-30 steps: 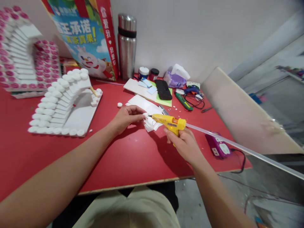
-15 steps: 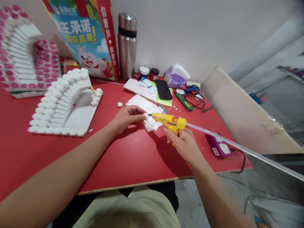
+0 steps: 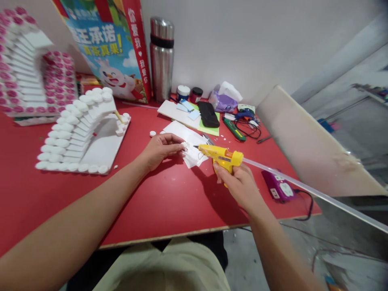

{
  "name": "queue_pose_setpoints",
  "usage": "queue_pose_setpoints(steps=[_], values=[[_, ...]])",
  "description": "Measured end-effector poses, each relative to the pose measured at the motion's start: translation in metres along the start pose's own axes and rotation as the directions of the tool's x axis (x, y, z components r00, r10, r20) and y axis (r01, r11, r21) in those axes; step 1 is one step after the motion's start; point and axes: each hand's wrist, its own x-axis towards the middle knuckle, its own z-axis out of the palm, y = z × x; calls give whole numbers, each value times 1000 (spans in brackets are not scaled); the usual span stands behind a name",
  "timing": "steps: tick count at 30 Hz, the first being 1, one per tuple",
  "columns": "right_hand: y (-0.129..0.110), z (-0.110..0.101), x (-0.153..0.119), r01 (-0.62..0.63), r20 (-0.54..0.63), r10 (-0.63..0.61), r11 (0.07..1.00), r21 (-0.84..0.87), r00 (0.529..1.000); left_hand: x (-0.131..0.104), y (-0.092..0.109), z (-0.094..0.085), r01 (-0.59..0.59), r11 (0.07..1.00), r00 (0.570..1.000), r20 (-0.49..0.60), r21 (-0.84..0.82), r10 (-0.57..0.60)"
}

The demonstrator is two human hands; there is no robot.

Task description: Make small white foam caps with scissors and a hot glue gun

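Note:
Between thumb and fingers, my left hand (image 3: 162,151) pinches a small white piece (image 3: 184,146), partly covered by the fingertips. My right hand (image 3: 238,182) is wrapped round the handle of a yellow glue gun (image 3: 221,155). Its dark nozzle points left, a short gap from the white piece. A long clear glue stick (image 3: 303,186) runs out of the gun's back to the right. White paper (image 3: 194,158) lies beneath the nozzle. Left of my hands stands a white stair-like model (image 3: 81,133) edged with white rounds, and one loose white round (image 3: 152,133) lies behind my left hand.
A pink-and-white model (image 3: 22,68), a printed bag (image 3: 103,48) and a steel flask (image 3: 162,60) stand along the back. Jars, a black case (image 3: 209,114), tissues (image 3: 226,99) and a green tool (image 3: 234,129) lie further right. A purple power box (image 3: 279,186) sits near the right edge.
The glue gun in my right hand has moved slightly right, and its nozzle has come away from the white piece. My left hand has barely shifted.

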Motion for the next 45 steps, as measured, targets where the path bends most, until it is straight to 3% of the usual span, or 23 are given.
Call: queue_pose_setpoints(steps=[4, 9, 12, 15, 20, 23, 27, 29, 32, 34, 36, 38, 41, 45], values=[[20, -17, 6, -41, -113, 43, 999, 20, 993, -1, 1, 1, 9, 1000, 1000, -17, -3, -9], [79, -46, 29, -130, -346, 111, 991, -31, 932, -2, 2, 2, 22, 1000, 999, -23, -3, -22], [110, -53, 39, -197, -428, 133, 974, -108, 894, -3, 3, 4, 23, 1000, 999, -26, -4, -23], [121, -49, 43, -257, -400, 176, 953, -158, 899, -3, 4, 4, 11, 1000, 1000, -21, -22, -12], [120, -41, 46, -246, -358, 177, 956, -159, 917, -5, 4, 4, 7, 999, 1000, -10, -38, -7], [122, -44, 40, -271, -359, 169, 928, -255, 918, -5, 5, 4, 21, 999, 1000, 3, -50, -21], [104, -50, 2, -148, -321, -5, 881, -450, 947, -6, 6, 4, 7, 996, 1000, 9, -87, -6], [80, -47, -22, -96, -366, -126, 842, -531, 922, -5, 6, 4, -27, 993, 1000, 14, -112, 28], [33, -30, -37, 109, -412, -271, 920, -377, 870, -3, 4, 3, -79, 983, 996, 36, -164, 86], [6, -11, -26, 241, -299, -263, 965, -107, 917, -2, 2, 2, -93, 978, 993, 55, -187, 105], [-11, 11, -3, 229, -79, -218, 957, 178, 973, -1, 1, 1, -96, 975, 992, 66, -200, 111], [-18, 32, 24, 185, 79, -223, 925, 333, 972, -1, 2, -1, -95, 973, 992, 57, -211, 109], [-18, 56, 54, 173, 80, -233, 876, 451, 969, -1, 4, -4, -89, 971, 995, 22, -223, 96], [-16, 72, 62, 144, 17, -191, 790, 596, 981, -1, 6, -4, -83, 971, 996, -3, -223, 85]])
